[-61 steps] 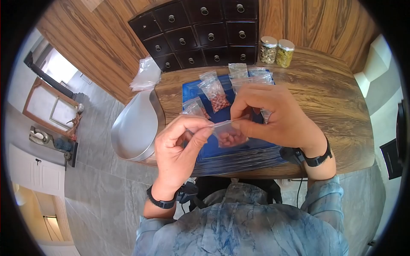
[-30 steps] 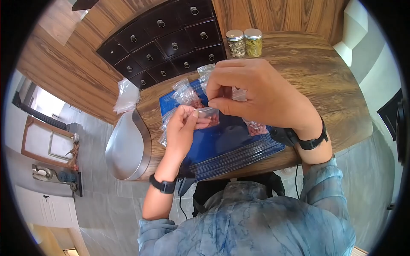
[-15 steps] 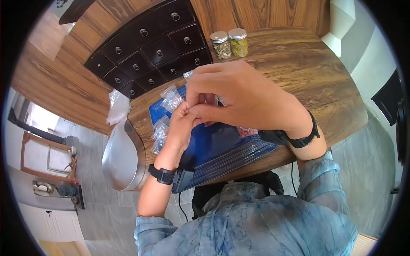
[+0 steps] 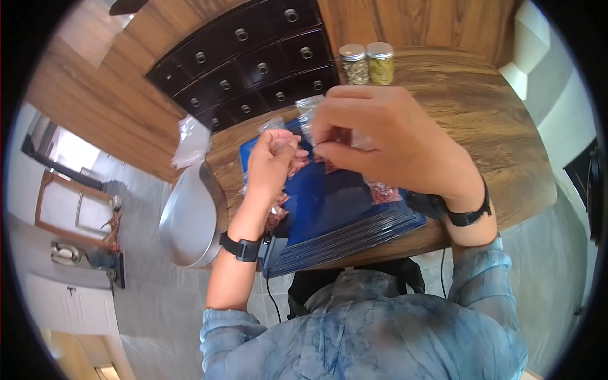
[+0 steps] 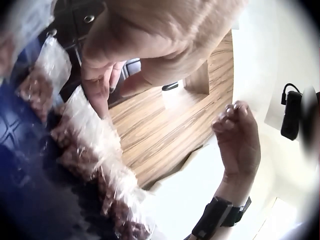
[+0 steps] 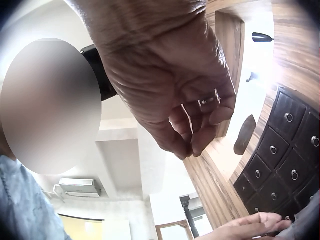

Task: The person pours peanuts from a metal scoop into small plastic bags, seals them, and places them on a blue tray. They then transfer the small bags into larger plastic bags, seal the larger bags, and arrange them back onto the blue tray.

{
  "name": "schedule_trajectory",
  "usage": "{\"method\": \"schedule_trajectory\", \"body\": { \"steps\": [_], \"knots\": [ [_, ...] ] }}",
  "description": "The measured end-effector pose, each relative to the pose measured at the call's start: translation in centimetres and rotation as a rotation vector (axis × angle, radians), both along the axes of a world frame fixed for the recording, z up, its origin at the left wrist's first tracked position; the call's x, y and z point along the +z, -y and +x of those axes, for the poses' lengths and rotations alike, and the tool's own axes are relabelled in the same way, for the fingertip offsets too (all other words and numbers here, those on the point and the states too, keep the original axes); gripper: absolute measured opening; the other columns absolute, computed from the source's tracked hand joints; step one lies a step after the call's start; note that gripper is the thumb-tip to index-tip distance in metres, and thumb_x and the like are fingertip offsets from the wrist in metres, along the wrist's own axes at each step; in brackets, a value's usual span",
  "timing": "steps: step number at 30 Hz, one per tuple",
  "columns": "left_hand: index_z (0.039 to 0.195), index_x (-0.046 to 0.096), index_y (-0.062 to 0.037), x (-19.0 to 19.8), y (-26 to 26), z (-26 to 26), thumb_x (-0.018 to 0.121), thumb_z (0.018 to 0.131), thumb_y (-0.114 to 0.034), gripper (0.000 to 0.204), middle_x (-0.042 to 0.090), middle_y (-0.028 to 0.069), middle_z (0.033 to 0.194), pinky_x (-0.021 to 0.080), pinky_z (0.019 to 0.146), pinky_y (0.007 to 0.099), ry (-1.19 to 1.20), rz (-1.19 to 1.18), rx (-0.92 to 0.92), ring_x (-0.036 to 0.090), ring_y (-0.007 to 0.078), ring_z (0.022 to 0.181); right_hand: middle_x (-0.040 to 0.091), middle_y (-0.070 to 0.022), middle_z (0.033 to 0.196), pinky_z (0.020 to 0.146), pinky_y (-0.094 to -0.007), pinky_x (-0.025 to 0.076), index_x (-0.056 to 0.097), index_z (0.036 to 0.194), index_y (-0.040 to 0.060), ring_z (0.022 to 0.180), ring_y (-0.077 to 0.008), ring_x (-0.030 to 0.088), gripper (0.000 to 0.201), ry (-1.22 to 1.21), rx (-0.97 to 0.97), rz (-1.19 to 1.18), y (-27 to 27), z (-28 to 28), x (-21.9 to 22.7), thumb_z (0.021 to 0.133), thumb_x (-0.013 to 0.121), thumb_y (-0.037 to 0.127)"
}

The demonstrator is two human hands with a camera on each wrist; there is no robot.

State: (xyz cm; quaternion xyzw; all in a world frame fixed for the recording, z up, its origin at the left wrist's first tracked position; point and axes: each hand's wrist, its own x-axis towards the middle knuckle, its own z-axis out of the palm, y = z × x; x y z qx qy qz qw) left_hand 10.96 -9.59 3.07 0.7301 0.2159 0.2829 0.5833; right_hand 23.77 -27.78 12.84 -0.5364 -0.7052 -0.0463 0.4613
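Observation:
My left hand (image 4: 269, 161) pinches with bent fingers and thumb over the left part of a dark blue stack (image 4: 326, 206). Just under its fingertips shows a small clear zip bag of red beans (image 4: 297, 166), largely covered by the hand. My right hand (image 4: 373, 136) hovers to the right, a short gap from the left fingertips. Its fingers are loosely bent and nothing shows between them in the right wrist view. More filled bags (image 5: 125, 200) lie along the stack in the left wrist view. Another bag of red beans (image 4: 383, 192) lies by the right wrist.
A dark drawer chest (image 4: 259, 68) stands at the table's back. Two lidded jars (image 4: 354, 68) are beside it. Flat clear bags (image 4: 192, 142) and a curved metal pan (image 4: 189, 218) lie to the left. Wooden tabletop (image 4: 456, 107) stretches to the right.
Two seconds ago both hands pinched the zip bag's top. Half a second ago the right fingers met the left ones; now the right hand has drawn away rightward. The head view has shifted slightly.

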Motion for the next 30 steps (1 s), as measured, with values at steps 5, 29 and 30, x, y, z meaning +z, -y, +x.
{"method": "schedule_trajectory", "body": {
  "steps": [5, 29, 30],
  "knots": [
    [0.091, 0.062, -0.0023, 2.7, -2.8, -6.0, 0.064, 0.085, -0.006, 0.007, 0.064, 0.0035, 0.079, 0.047, 0.064, 0.025, -0.297, 0.349, 0.236, 0.056, 0.0081, 0.068, 0.057, -0.0065, 0.076, 0.058, -0.0268, 0.046, 0.06, 0.082, 0.0007, 0.065, -0.0162, 0.059, 0.011, 0.022, 0.008, -0.023, 0.2, -0.2, 0.2, 0.076, 0.069, 0.002],
    [0.087, 0.062, 0.0, 1.5, -2.2, -8.5, 0.067, 0.078, 0.0, 0.011, 0.064, 0.0084, 0.078, 0.048, 0.068, 0.0286, -0.333, 0.449, 0.195, 0.062, 0.0167, 0.072, 0.06, -0.0094, 0.078, 0.061, -0.0359, 0.047, 0.058, 0.082, 0.0051, 0.071, -0.0285, 0.06, 0.009, 0.106, 0.029, -0.114, -0.9, -1.3, -0.9, 0.077, 0.064, 0.009],
    [0.087, 0.062, -0.0003, 2.1, -1.5, -8.4, 0.067, 0.077, 0.001, 0.011, 0.064, 0.0084, 0.079, 0.048, 0.069, 0.0285, -0.279, 0.507, 0.199, 0.062, 0.0175, 0.073, 0.06, -0.0096, 0.078, 0.061, -0.036, 0.047, 0.058, 0.082, 0.005, 0.072, -0.0287, 0.06, 0.009, 0.112, 0.029, -0.128, -1.0, -1.4, -1.0, 0.077, 0.064, 0.009]
  ]
}}
